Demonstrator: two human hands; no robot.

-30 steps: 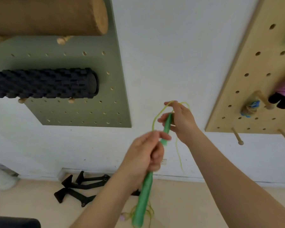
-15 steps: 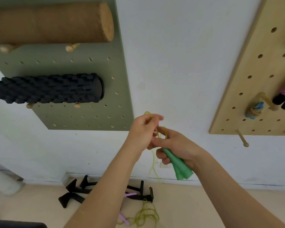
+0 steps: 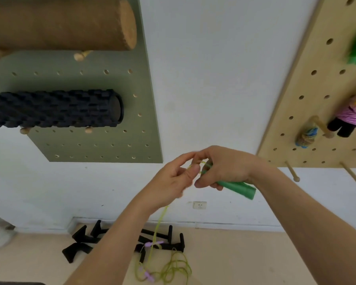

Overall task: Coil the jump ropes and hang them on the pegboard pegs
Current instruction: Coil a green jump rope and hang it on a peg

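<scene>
Handles (image 3: 237,187) in right hand (image 3: 226,169), rope (image 3: 161,217) down among black floor bars (image 3: 78,246)

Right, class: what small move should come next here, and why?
Probably the left hand slides down the yellow-green cord and brings a loop up to the right hand, which grips the green handles, since much cord lies tangled on the floor.

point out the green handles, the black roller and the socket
green handles (image 3: 238,188): head view, wide free end
black roller (image 3: 56,109): head view, middle of ridged side
socket (image 3: 199,205): head view, middle of faceplate
</scene>
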